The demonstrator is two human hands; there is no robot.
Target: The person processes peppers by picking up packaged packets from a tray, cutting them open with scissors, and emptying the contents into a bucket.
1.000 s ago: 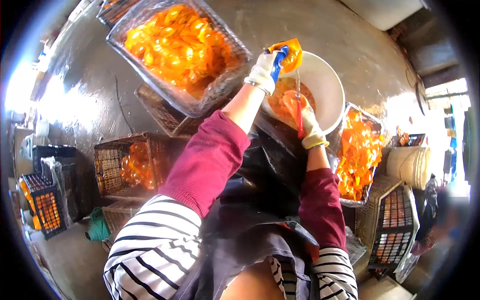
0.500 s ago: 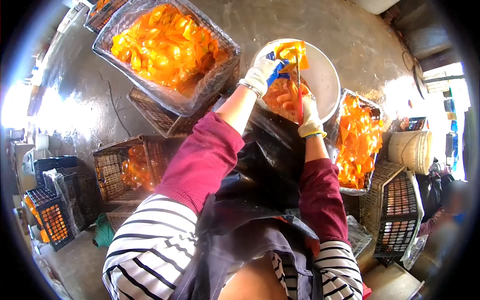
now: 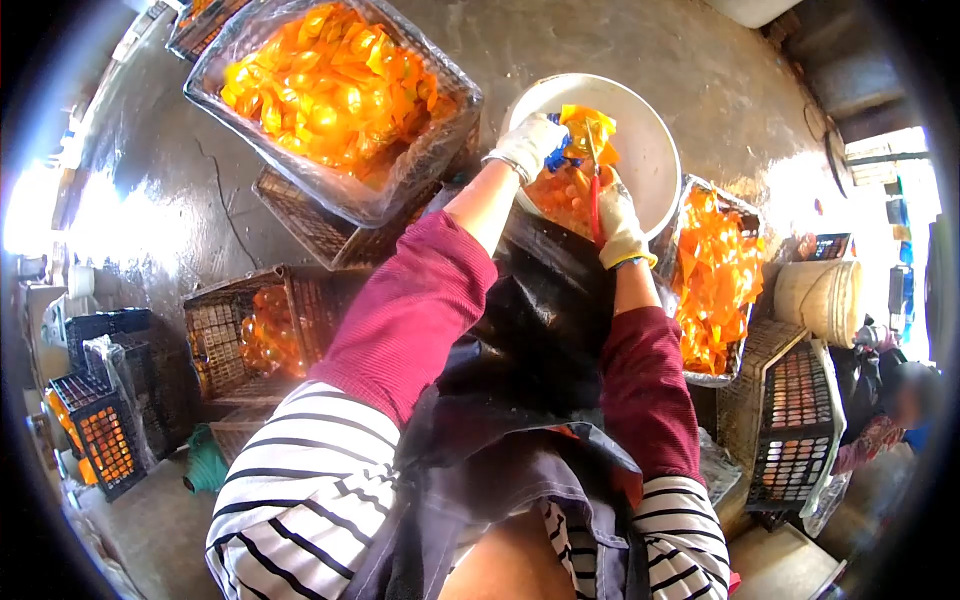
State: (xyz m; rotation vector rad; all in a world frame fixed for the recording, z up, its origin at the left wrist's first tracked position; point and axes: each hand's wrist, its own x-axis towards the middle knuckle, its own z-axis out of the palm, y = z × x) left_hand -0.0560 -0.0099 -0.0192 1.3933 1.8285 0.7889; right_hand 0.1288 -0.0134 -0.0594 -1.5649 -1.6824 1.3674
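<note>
My left hand (image 3: 530, 145), in a white glove with blue fingertips, is closed on an orange plastic packet (image 3: 590, 133) above a white bucket (image 3: 650, 130). Red-handled scissors (image 3: 597, 205) are gripped in my gloved right hand (image 3: 620, 222), with their blades pointing away from me against the packet. Whether the blades are parted is too small to tell. Below both hands, pale orange pieces (image 3: 560, 200) lie inside the bucket. Part of the packet is hidden behind the left fingers.
A plastic-lined crate heaped with orange packets (image 3: 330, 90) stands at upper left. Another lined crate of orange packets (image 3: 715, 280) is right of the bucket. A tipped crate (image 3: 220, 345) lies left. At far right are a pale bucket (image 3: 820, 300), stacked crates (image 3: 795, 420) and another person (image 3: 880, 420).
The packet has shifted slightly down and right and shows more of its face. My left hand has turned and dropped a little; the scissors remain against the packet.
</note>
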